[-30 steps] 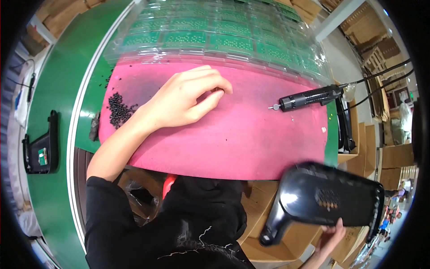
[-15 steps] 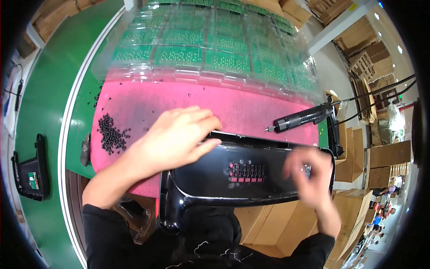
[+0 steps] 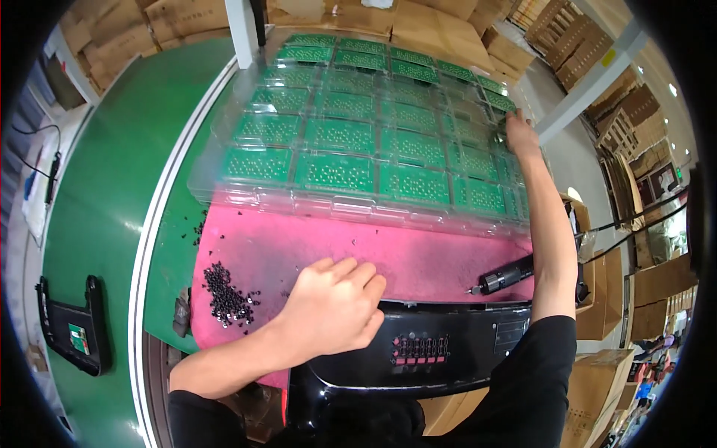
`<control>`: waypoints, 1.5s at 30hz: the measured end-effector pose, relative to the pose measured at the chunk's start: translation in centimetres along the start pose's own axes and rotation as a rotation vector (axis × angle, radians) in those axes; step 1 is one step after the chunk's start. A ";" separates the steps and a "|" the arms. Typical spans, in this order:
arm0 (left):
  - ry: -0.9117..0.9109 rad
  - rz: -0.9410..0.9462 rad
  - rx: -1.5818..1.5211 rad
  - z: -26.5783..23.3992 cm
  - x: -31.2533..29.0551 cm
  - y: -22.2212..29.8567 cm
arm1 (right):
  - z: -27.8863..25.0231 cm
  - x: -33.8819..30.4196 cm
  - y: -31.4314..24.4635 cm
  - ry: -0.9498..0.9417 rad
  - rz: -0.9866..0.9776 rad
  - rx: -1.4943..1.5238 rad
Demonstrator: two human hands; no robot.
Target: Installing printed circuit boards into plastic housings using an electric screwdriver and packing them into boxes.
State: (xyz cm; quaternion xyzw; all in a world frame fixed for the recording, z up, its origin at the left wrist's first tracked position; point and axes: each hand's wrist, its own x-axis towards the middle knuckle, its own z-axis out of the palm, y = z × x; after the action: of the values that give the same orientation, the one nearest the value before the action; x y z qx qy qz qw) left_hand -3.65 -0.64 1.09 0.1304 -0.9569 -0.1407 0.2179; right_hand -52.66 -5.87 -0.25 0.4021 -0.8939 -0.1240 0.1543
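Trays (image 3: 358,204) of green boards (image 3: 337,172) could shift or spill if the right hand (image 3: 520,133), at their far right side, tugs sharply; its fingertips are partly hidden, so I cannot tell what it holds. Well apart, the left hand (image 3: 336,306) curls over the black cover (image 3: 472,328), contact unclear, which overhangs the pink mat's (image 3: 328,243) near edge.

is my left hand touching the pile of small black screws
Apart: the head view shows pink mat between the left hand and the pile.

Smooth, glossy plastic housing (image 3: 472,337), shiny clear plastic trays (image 3: 352,204), matt work mat (image 3: 418,261).
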 end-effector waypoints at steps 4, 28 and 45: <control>-0.050 0.010 0.037 0.0 0.1 -0.3 | -0.3 1.4 -0.2 -0.017 -0.045 -0.106; -0.030 -0.037 -1.134 -1.9 -0.3 1.6 | -17.4 -36.8 -3.4 -0.589 -0.784 1.842; -0.871 0.177 -1.025 -1.0 -2.9 3.0 | -12.7 -44.1 -1.8 0.036 -0.519 1.243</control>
State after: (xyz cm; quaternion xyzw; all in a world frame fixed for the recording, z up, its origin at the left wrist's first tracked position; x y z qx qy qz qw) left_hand -1.18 2.82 1.84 -0.1370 -0.7767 -0.5979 -0.1427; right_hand -18.91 25.12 3.11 0.6200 -0.6708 0.3871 -0.1258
